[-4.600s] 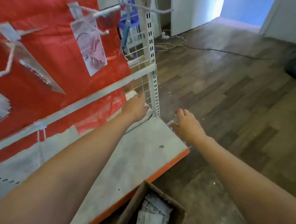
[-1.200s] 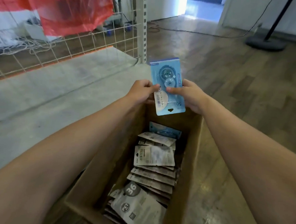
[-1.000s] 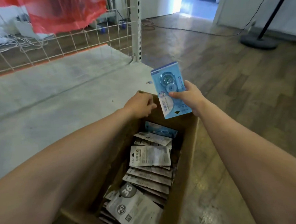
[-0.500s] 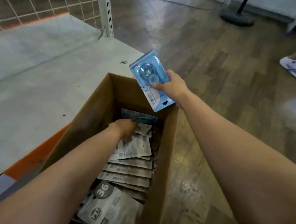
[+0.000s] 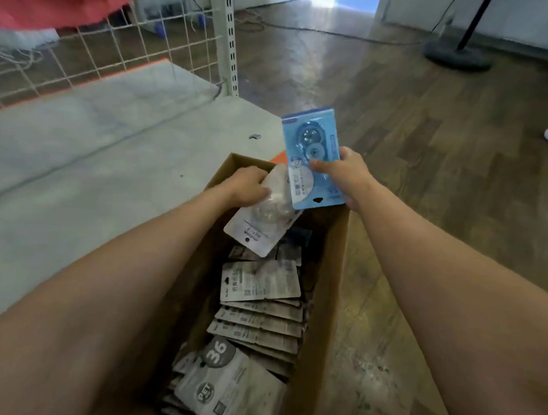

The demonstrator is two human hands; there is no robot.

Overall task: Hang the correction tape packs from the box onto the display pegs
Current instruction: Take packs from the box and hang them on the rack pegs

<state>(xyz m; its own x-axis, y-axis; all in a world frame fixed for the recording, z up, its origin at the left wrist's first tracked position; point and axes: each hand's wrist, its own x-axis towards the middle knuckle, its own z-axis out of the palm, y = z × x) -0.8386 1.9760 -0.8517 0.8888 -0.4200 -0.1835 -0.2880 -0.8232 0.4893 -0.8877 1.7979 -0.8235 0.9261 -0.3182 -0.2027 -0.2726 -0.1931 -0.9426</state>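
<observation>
Right hand (image 5: pixel 342 176) grips blue correction tape pack (image 5: pixel 313 155) mid-frame; left hand (image 5: pixel 245 186) grips blurred white pack (image 5: pixel 262 219) over cardboard box (image 5: pixel 321 305), fingers partly hidden behind it

The pack (image 5: pixel 313 158) by the right hand is light blue, the other pack (image 5: pixel 262 221) white and clear. Grey-white printed packs (image 5: pixel 260 284) fill the brown cardboard box (image 5: pixel 319 320). The shelf (image 5: pixel 78 152) is pale grey with an orange edge; the floor (image 5: pixel 428 136) is brown wood planks.
</observation>
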